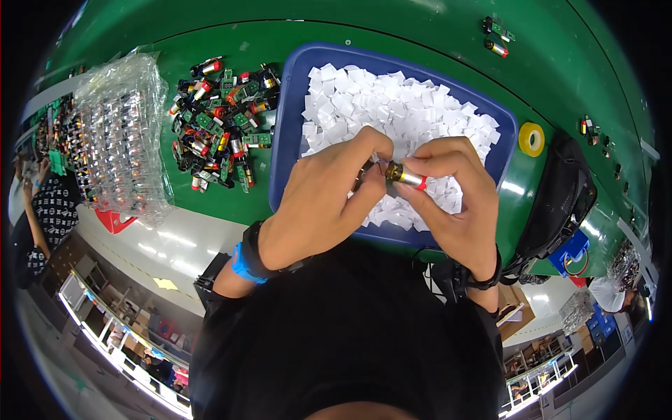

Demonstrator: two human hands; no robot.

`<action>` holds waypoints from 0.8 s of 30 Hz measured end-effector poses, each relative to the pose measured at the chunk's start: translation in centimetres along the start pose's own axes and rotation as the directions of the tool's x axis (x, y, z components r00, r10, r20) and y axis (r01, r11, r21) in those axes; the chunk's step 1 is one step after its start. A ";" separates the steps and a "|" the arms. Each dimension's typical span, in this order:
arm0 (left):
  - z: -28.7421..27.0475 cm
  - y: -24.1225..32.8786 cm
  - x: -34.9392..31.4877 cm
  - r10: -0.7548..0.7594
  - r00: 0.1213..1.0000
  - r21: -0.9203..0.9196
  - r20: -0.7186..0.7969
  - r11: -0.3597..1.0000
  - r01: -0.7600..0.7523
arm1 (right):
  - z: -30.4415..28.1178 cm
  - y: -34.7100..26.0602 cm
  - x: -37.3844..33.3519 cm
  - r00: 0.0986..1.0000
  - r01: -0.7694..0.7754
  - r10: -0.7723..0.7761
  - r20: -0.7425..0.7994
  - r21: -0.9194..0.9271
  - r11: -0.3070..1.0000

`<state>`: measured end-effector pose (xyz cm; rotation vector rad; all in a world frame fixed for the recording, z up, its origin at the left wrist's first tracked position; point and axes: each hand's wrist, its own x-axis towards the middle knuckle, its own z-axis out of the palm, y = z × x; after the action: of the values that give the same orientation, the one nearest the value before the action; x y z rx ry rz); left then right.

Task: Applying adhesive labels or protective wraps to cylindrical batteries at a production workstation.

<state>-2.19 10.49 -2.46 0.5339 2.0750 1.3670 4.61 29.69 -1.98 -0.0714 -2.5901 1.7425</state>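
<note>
Over the blue tray [290, 91], my two hands meet, fingertips almost touching. Between the thumb and fingers of my right hand [458, 192] is a small cylinder [408, 177], black and gold at one end, silver in the middle and red at the other. My left hand [325, 192] is closed in a pinch just beside the black end. A dark bit shows between its fingers, but most of what it holds is hidden. Beneath both hands, small white paper pieces [378, 98] fill the tray.
Left of the tray lies a pile of small circuit boards with coloured cylinders [224, 126]. Beyond it stand stacked clear plastic trays [122, 133]. Yellow tape [531, 139] and a black bag [563, 196] lie on the right. Another person [52, 210] is at far left.
</note>
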 end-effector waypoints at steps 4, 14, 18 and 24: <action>-0.5 -0.4 0.0 0.036 0.994 -0.140 0.100 0.990 -0.021 | -0.9 0.9 -0.2 0.996 0.082 -0.082 0.034 -0.007 0.997; -2.0 -0.9 0.7 -0.116 0.871 -0.619 0.476 0.659 0.427 | -1.5 -0.2 -0.2 0.951 0.275 -0.253 0.180 -0.109 0.955; -0.4 -1.2 0.8 -0.089 0.938 -0.730 0.334 0.606 0.317 | -1.3 -0.7 -0.2 0.958 0.276 -0.253 0.134 -0.187 0.943; -0.2 -0.5 -0.2 -0.120 0.959 -0.623 0.256 0.739 0.259 | -1.4 -0.7 -0.5 0.969 0.239 -0.222 0.108 -0.198 0.951</action>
<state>-2.22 10.02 -2.84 0.1350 1.3107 1.7042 5.18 30.67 -0.84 0.2977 -2.7018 1.4219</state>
